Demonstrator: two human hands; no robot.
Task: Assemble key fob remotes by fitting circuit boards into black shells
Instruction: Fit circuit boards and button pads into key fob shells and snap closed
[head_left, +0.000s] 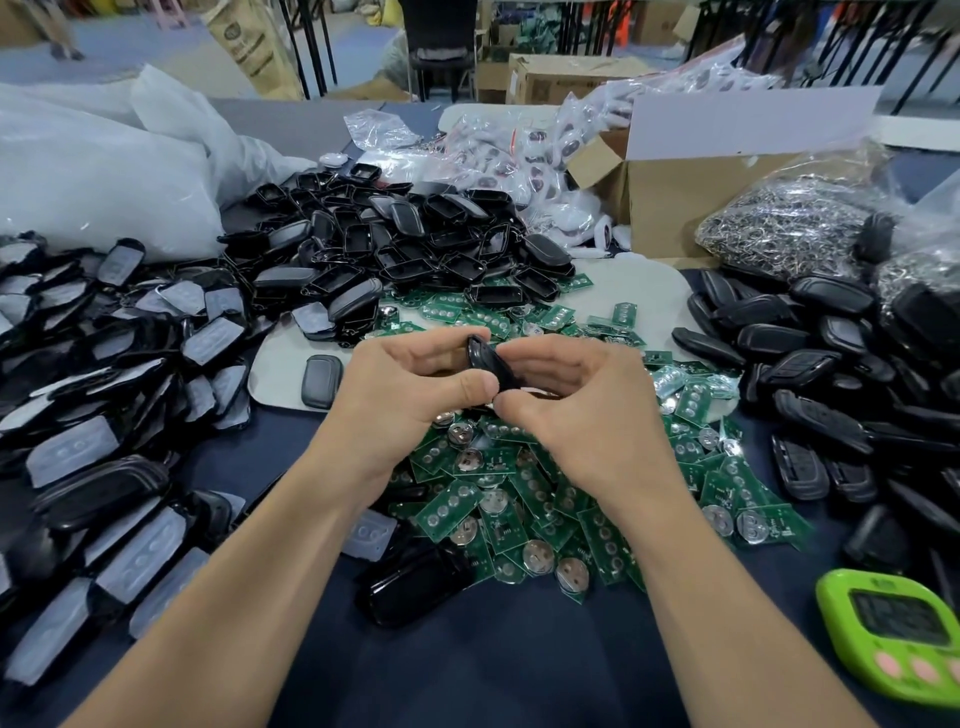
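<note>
Black shell (485, 364) held between both hands, left hand (410, 384) and right hand (576, 400) pinching it, above green circuit boards (519, 499) on tabletop (467, 665)

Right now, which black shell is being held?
The shell pinched between the left hand and right hand, above the boards. Every other shell lies untouched in piles on the table.

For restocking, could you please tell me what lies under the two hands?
A heap of green boards on dark cloth; the left hand and right hand, gripping a shell, hide part.
</note>
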